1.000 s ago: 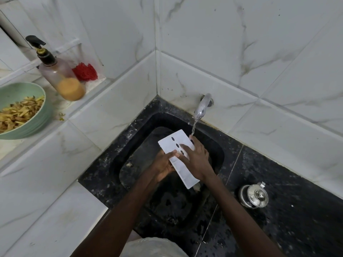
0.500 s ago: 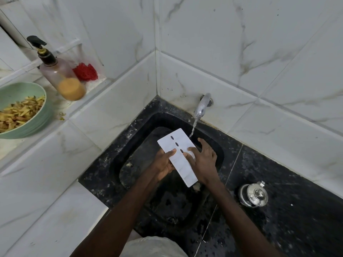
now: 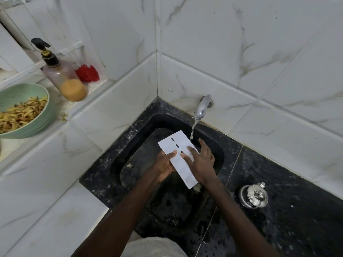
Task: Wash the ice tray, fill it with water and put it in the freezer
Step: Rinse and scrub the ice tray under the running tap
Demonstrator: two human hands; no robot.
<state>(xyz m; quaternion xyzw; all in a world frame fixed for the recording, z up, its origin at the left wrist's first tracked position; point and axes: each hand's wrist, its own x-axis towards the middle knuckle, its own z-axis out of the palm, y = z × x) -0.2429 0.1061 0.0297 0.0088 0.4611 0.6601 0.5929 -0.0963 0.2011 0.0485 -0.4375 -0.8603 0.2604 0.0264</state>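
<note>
Found no readable text, label, brand, number or sign. Noted only three dark oval marks on ice tray (image 3: 181,167), not legible as characters.
</note>
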